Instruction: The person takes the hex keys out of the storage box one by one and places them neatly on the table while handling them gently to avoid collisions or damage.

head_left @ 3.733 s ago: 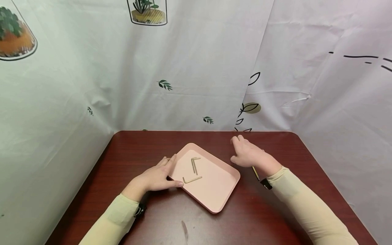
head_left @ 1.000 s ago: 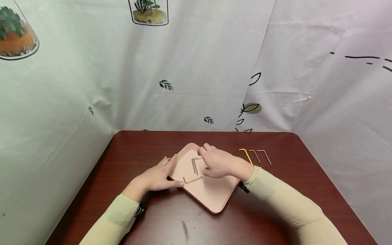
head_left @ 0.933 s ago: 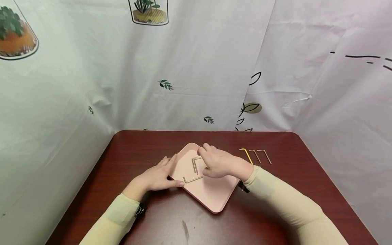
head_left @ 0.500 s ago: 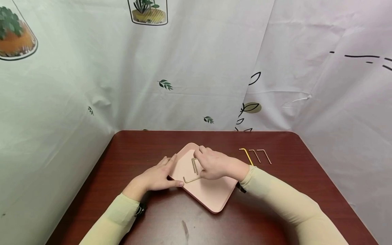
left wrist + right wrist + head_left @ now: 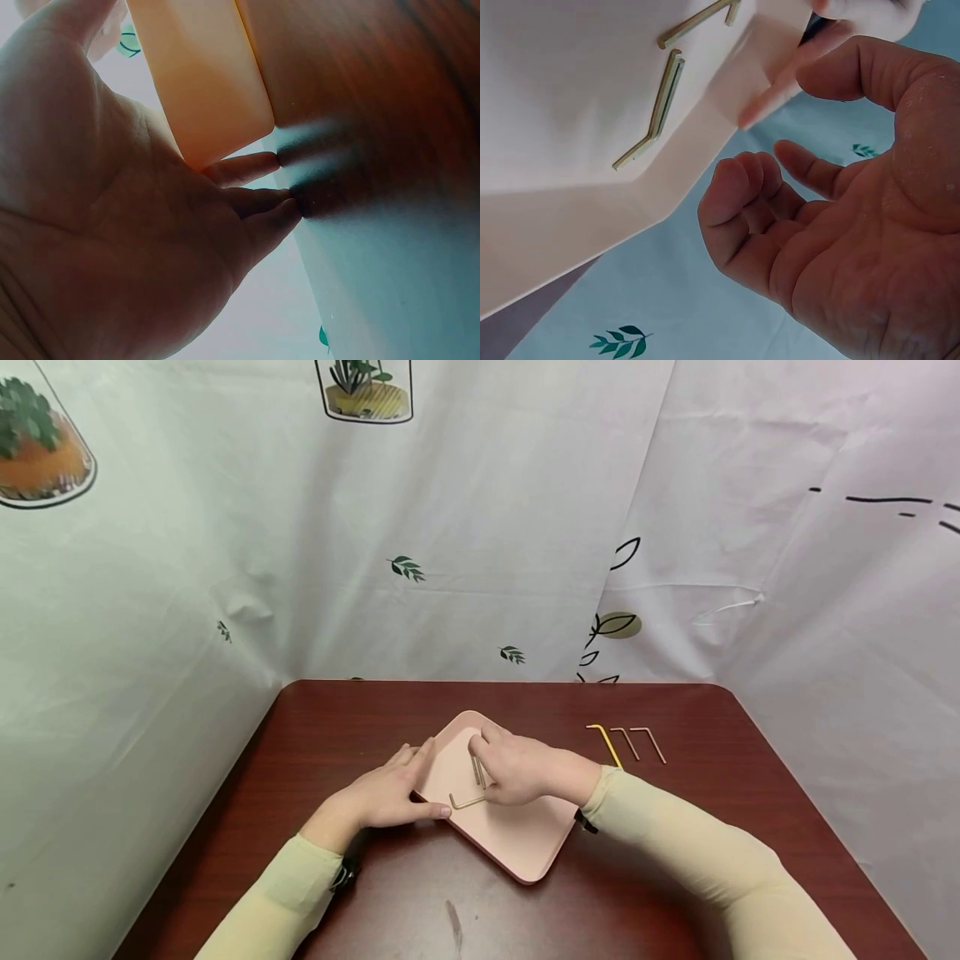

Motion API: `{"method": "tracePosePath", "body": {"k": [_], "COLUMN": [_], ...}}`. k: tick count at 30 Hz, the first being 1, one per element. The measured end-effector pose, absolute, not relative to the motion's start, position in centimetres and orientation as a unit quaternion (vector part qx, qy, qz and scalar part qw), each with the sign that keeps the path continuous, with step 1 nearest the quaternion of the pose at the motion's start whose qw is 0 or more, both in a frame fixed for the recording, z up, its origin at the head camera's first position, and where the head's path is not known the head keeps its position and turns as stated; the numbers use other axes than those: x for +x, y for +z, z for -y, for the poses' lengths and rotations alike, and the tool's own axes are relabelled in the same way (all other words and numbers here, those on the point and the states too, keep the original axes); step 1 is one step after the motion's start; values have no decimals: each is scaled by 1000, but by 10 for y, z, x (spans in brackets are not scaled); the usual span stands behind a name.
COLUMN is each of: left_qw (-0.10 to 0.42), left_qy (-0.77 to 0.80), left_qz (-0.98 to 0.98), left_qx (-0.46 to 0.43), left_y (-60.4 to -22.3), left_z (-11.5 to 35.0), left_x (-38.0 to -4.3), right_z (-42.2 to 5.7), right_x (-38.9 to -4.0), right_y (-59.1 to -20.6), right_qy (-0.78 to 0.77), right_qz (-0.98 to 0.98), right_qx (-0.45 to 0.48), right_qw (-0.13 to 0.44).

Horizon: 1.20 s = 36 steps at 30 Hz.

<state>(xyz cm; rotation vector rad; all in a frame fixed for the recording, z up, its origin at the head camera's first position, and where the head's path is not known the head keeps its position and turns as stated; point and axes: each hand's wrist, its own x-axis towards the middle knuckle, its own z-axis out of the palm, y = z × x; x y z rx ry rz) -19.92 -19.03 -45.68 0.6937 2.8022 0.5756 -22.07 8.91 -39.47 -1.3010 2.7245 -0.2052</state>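
Observation:
A pink tray (image 5: 525, 843) lies at an angle on the table with L-shaped hex keys in it. Two lie side by side (image 5: 664, 97); a third hex key (image 5: 467, 802) lies apart, toward my left thumb. My left hand (image 5: 390, 789) rests against the tray's left corner, thumb at the front rim and fingers stretched along the other side. Over the tray is my right hand (image 5: 517, 764), covering part of the paired keys in the head view. From the right wrist, its fingers look loosely bent, with a gap to the thumb and nothing held.
To the tray's right on the dark red table (image 5: 390, 910) lie a yellow hex key (image 5: 606, 743) and two thinner coppery hex keys, one of them the outermost key (image 5: 649, 742). White printed cloth (image 5: 465, 527) hangs behind and at both sides.
My right hand has come from above the keys on the table to over the tray, then drifted slightly left toward the paired keys. The left hand, tray and keys stay put.

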Motion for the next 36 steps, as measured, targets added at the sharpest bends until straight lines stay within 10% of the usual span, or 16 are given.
{"method": "tracePosePath", "body": {"k": [17, 36], "left_qw": [101, 99], "left_qy": [195, 196], "left_qz": [-948, -949], "left_qx": [229, 228], "left_y": [-459, -459], "left_z": [191, 191], "left_x": [-200, -200], "right_z": [-79, -74], "right_x": [-222, -214], "right_y": [-413, -427], "right_qy": [28, -3], "right_qz": [-875, -891], "right_qx": [-483, -447], "right_qw": [12, 83]}}
